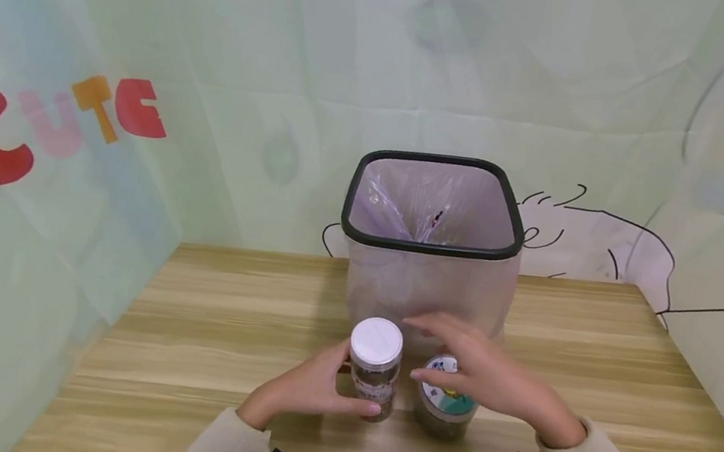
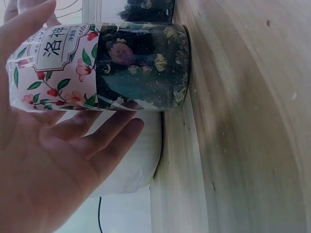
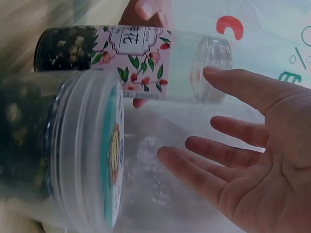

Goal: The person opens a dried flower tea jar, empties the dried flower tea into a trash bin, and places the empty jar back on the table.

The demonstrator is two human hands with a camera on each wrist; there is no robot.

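A tall clear jar of dried flower tea (image 1: 374, 373) stands upright on the table, with a white lid and a pink floral label (image 2: 53, 65). My left hand (image 1: 310, 389) holds it, thumb across the front and fingers around the far side. To its right is a wider, shorter jar (image 1: 442, 420) with a teal and white picture on its lid and dark contents. Over this second jar hovers my right hand (image 1: 488, 367), fingers spread and nothing in them. In the right wrist view its thumb overlaps the tall jar's clear lid (image 3: 216, 68).
Just behind the jars stands a pale trash bin (image 1: 430, 286) with a black rim and a clear plastic bag inside. The wooden table (image 1: 241, 294) meets a printed cloth backdrop (image 1: 244, 124) at the back and sides.
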